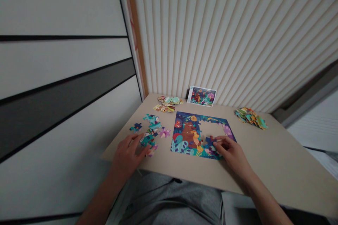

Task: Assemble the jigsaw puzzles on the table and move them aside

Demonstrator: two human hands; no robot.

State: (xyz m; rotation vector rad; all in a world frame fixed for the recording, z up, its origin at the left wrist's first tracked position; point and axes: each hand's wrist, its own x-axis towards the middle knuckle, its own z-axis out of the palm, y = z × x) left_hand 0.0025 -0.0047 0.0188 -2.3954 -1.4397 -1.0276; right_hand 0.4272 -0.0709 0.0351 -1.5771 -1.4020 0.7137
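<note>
A partly assembled puzzle (190, 132) in dark blue, brown and teal lies on the table, with a bare gap in its upper right middle. My right hand (229, 147) is over its lower right part, thumb and fingers pinched on a blue and red puzzle piece (210, 140) at the gap's lower edge. My left hand (129, 152) rests with fingers apart at the near left side of a loose group of teal, blue and purple pieces (154, 126). One dark blue piece (136, 127) lies apart, left of that group.
A picture card (202, 96) leans upright at the back of the beige table (264, 154). Piles of other pieces lie at the back left (169, 101) and back right (249, 117). A pleated curtain stands behind, and a white panelled surface is at the left.
</note>
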